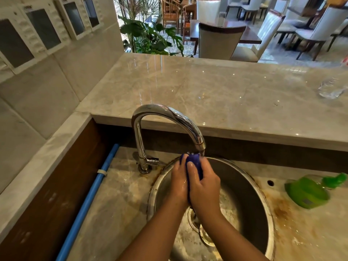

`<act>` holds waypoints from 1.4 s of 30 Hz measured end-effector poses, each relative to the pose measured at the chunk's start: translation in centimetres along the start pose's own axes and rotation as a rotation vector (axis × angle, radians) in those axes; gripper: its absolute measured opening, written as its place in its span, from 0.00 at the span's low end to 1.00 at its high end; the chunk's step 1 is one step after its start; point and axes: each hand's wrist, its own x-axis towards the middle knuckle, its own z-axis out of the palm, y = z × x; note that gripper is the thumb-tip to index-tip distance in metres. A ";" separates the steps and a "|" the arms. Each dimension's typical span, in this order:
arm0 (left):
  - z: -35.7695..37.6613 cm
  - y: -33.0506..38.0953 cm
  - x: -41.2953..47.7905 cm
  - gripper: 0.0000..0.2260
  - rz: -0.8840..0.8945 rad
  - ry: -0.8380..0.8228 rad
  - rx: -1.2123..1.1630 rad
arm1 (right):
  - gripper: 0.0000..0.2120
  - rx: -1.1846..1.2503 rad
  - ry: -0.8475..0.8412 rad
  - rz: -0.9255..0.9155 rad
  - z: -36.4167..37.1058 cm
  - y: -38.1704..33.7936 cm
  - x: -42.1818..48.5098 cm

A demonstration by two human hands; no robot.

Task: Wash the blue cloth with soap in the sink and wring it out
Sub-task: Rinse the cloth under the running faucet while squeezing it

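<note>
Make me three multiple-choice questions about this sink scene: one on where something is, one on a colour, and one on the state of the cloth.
1. Where is the green bottle?
A. on the counter right of the sink
B. inside the sink
C. on the upper ledge

2. What colour is the pipe left of the faucet?
A. red
B. white
C. blue

3. How is the blue cloth?
A. spread flat on the counter
B. bunched between both hands
C. draped over the faucet

Answers:
1 A, it lies on its side beside the sink.
2 C, it runs blue along the wooden panel.
3 B, the left hand and right hand grip it under the faucet.
</note>
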 end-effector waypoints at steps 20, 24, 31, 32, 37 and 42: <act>-0.4 -0.7 -1.9 0.10 0.046 -0.154 0.004 | 0.07 -0.056 -0.019 0.255 -1.2 4.8 2.9; -2.0 -0.2 -0.8 0.10 0.109 -0.001 0.036 | 0.08 0.117 0.019 0.353 -2.4 4.0 2.7; -2.7 0.0 -0.1 0.05 0.236 0.084 0.308 | 0.07 0.188 0.059 0.297 -3.3 3.4 1.9; -2.6 0.1 -0.2 0.06 0.277 0.083 0.349 | 0.07 0.186 0.058 0.299 -3.4 3.5 2.0; -2.5 -0.1 -0.3 0.04 0.336 0.154 0.434 | 0.07 0.146 0.049 0.243 -3.7 3.0 2.0; -2.0 -0.6 -0.8 0.08 0.276 0.223 0.569 | 0.06 0.104 0.020 0.168 -3.8 1.7 2.0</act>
